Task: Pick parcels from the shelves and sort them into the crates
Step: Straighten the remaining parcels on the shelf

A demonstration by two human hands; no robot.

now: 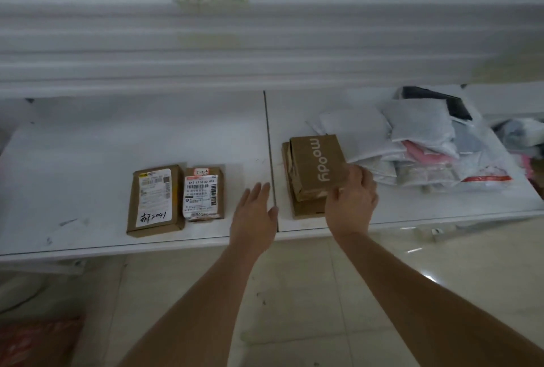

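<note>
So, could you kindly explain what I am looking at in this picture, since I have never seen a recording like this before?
There is no machine here: a person wears a camera on the head, so the single picture looks forward and down along their own bare arms at a white shelf.

The right hand grips the near corner of a brown box printed "moody", which sits on top of another brown box. The left hand is open, fingers straight, over the shelf near the dividing seam, holding nothing.

To the left lie two smaller cardboard parcels side by side: one with handwriting on its label and one with a barcode label. To the right is a pile of soft mailer bags. No crates are visible.
</note>
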